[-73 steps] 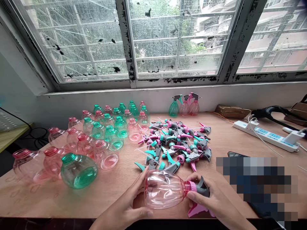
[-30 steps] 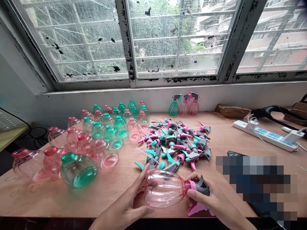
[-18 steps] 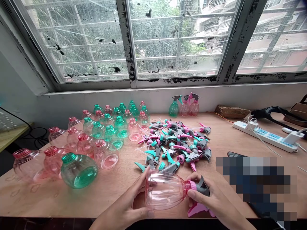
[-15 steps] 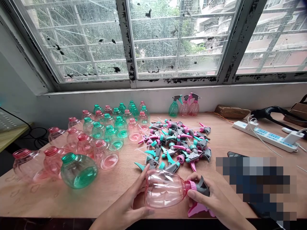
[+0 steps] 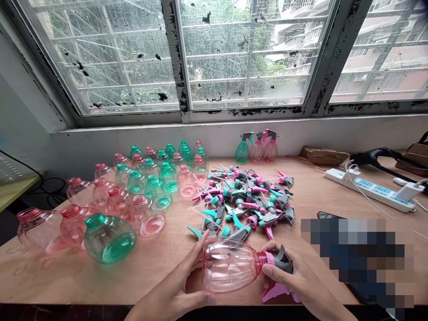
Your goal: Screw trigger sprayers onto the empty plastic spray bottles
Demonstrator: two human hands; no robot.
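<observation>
The left hand [image 5: 180, 285] cups the base end of a pink bottle [image 5: 230, 265], thumb along its far side and the other fingers curled under its near side. The bottle lies on its side at the near edge of the counter [image 5: 160, 267], neck pointing right. The right hand [image 5: 301, 281] is closed around the grey spray head [image 5: 283, 263] seated on the bottle's neck, its fingers [image 5: 276, 271] wrapped over the head just beside the pink collar; the pink trigger sticks out below the palm.

Just beyond the bottle lies a loose pile of spray heads [image 5: 247, 200] in grey, pink and teal, some with thin dip tubes. To the left, many capless pink and green bottles [image 5: 147, 187] stand or lean in a cluster, with a big green bottle [image 5: 109, 238] tipped toward the camera nearest the edge. Three sprayers [image 5: 257, 149] with heads on stand against the wall under the window. A power strip [image 5: 371, 189] with plugged cables lies at the right.
</observation>
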